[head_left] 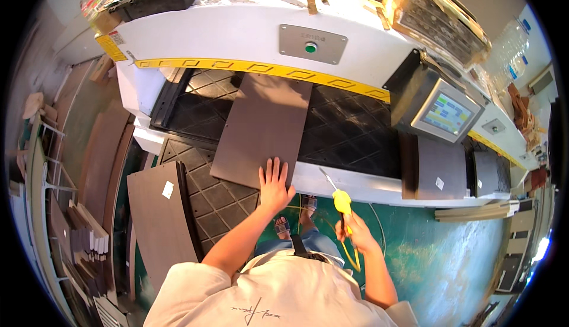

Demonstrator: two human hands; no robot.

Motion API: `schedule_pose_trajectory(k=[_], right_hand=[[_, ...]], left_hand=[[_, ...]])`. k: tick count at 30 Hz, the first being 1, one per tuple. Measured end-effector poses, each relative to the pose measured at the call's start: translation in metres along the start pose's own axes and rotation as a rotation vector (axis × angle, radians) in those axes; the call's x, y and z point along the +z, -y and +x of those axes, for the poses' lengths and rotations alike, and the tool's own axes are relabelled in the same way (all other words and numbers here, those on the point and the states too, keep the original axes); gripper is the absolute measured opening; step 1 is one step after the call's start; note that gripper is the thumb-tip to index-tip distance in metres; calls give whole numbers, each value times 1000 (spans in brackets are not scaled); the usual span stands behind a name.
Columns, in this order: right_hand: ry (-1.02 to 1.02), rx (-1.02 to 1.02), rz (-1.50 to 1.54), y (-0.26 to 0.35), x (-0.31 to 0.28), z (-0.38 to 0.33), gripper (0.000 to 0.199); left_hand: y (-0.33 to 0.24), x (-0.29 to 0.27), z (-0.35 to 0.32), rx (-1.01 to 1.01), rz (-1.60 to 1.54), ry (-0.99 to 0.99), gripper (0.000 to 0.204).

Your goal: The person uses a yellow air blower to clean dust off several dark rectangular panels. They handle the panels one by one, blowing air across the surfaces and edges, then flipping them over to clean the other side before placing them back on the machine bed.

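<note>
A brown rectangular panel (264, 125) lies on the black, diamond-grooved bed (349, 125) of a white machine, its far end passing under the yellow-edged beam. My left hand (276, 189) rests on the panel's near right corner, fingers stretched out and palm down. To the right, clear of the panel, my right hand (357, 232) is wrapped round the handle of a yellow air blow gun (342, 202). The gun's thin metal nozzle points up and left towards the bed's pale front edge. A yellow hose hangs from the handle.
A tilted control screen (447, 112) juts out at right, above stacked dark panels (441, 167). Another brown panel (161, 220) with a white label stands at left. On the beam (237, 36) are a green button, a black tool tray (155, 0) and bottles. Racked boards (83, 232) line the left side.
</note>
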State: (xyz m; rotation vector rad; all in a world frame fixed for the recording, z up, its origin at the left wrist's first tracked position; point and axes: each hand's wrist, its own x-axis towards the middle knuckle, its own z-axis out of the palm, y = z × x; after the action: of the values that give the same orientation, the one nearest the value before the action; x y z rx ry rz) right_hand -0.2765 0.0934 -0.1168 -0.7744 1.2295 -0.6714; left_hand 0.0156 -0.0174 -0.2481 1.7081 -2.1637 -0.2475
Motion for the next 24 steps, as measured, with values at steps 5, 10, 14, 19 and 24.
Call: schedule_pose_trajectory(k=[5, 10, 14, 19, 24], right_hand=[[-261, -58, -79, 33, 1, 70, 38], [-379, 38, -45, 56, -9, 112, 39], [-296, 60, -8, 74, 16, 146, 43], [-194, -29, -29, 119, 71, 154, 42], [-333, 4, 14, 85, 31, 125, 40]], left_hand=[[-38, -41, -83, 30, -77, 212, 89], [-42, -62, -127, 19, -127, 315, 92], [-54, -48, -113, -3, -114, 239, 90], [-71, -21, -69, 10, -35, 180, 83], [-87, 0, -49, -2, 108, 207, 77]])
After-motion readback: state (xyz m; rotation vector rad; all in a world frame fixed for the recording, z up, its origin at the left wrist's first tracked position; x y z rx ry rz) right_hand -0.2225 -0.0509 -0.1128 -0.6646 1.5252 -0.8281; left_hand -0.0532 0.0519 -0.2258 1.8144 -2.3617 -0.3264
